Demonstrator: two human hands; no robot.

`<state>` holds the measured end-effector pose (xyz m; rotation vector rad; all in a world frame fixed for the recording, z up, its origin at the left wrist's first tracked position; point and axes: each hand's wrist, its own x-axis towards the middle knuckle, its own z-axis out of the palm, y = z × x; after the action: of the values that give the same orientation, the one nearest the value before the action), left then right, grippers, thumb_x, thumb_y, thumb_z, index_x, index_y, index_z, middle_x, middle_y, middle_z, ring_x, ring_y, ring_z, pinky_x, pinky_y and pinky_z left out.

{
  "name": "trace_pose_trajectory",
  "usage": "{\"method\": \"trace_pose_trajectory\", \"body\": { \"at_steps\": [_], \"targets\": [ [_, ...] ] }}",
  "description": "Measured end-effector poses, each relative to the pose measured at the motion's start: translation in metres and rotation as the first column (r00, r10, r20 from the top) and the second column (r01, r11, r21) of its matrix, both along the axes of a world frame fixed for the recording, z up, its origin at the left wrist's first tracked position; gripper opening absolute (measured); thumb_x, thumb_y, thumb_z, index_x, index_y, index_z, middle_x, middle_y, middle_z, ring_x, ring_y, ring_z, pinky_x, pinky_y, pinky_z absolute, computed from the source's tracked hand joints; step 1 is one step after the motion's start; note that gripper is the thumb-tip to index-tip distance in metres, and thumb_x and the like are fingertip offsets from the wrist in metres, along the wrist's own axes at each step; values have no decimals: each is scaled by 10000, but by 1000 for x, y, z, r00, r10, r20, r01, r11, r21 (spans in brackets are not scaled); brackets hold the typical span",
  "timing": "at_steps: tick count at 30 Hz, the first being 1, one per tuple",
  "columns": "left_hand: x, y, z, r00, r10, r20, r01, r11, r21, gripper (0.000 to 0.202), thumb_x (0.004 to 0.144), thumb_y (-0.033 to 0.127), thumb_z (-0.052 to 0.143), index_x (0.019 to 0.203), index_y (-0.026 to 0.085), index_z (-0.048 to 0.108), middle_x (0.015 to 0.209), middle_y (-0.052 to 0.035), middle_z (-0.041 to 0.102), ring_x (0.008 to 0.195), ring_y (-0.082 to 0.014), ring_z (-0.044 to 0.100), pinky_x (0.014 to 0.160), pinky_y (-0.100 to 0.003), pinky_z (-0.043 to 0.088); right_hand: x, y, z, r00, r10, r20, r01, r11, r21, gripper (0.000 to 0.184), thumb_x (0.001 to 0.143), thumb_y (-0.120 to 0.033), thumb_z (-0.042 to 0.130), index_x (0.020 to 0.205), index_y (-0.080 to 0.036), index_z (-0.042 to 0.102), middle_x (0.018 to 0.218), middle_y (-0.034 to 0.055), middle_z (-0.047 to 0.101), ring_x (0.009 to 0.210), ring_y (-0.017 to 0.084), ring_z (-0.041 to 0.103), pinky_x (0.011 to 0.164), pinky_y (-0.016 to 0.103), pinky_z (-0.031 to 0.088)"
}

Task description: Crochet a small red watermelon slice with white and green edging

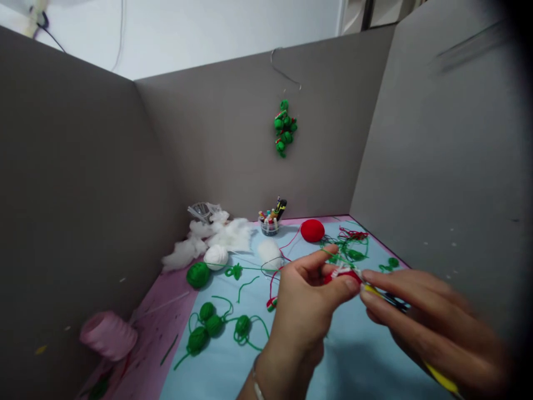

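Note:
My left hand (306, 300) pinches a small red and white crocheted piece (348, 274) between thumb and fingers. Green yarn runs over to this piece from the left index finger. In my right hand (433, 316), which is partly blurred, is a crochet hook (373, 290) with a yellow and dark handle. Its tip meets the edge of the piece, hidden by fingers and yarn. Behind the left wrist lies a small red, white and green crocheted bit (272, 303). Farther back are a red yarn ball (312, 230) and tangled green yarn (356, 244).
Green crocheted balls (198, 340) with loose tails lie at the front left, near a pink yarn cone (109, 335). A white yarn ball (216, 257), green yarn ball (198, 275), stuffing (233, 234) and a pen cup (269, 225) sit behind. Grey panels (216, 133) enclose the table.

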<state>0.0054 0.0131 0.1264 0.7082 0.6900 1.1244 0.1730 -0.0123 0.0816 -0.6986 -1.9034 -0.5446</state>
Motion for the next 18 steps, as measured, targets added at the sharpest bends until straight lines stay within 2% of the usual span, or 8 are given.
{"method": "trace_pose_trajectory", "body": {
  "at_steps": [3,5,8,10,12,15,18],
  "targets": [
    [-4,-1,3,995,-79,63,81,996,-26,652,375,109,937,1008,100,781,603,44,607,581,-71,514,666,-237,430,3,2,0,990,4,139,-19,994,106,363,839,31,630,1117,-176,735,1155,99,684,964,221,646,873,385,557],
    [-5,-2,4,996,-81,46,82,997,-5,618,389,139,947,987,112,791,594,47,595,576,-65,491,657,-234,416,8,4,1,987,25,159,-42,994,105,400,835,42,615,1164,-162,714,1186,106,662,985,234,634,863,401,554],
    [-7,-3,6,999,-26,-24,27,997,71,449,564,228,901,989,125,800,637,8,636,623,-86,509,684,-250,421,13,4,1,986,66,151,-71,997,25,583,841,59,574,1383,-155,579,1224,120,634,1001,249,637,825,414,560],
    [-7,-2,6,997,14,-78,-6,994,113,305,701,257,813,975,122,805,650,-12,651,632,-94,513,704,-262,429,14,3,2,984,85,155,-83,996,-19,640,841,66,562,1440,-156,520,1217,124,627,985,248,647,794,413,562],
    [-7,-1,5,996,23,-91,-13,994,112,281,716,216,783,981,123,802,651,-4,645,633,-96,523,712,-264,436,13,3,2,983,86,163,-85,996,-16,574,844,57,564,1379,-152,580,1218,124,633,992,253,649,808,423,556],
    [-6,0,3,999,10,-42,-6,997,79,404,599,114,816,1002,136,791,684,10,654,659,-100,561,711,-255,445,10,4,3,981,77,180,-84,996,28,395,840,49,585,1172,-133,695,1229,122,636,1019,254,635,863,439,530],
    [-5,-1,2,999,46,-1,-46,996,80,374,580,100,814,951,142,799,684,4,663,661,-98,572,703,-246,456,9,4,1,974,79,211,-91,995,48,324,822,68,605,1071,-111,711,1252,121,612,1034,238,617,885,432,507]
  ]
}}
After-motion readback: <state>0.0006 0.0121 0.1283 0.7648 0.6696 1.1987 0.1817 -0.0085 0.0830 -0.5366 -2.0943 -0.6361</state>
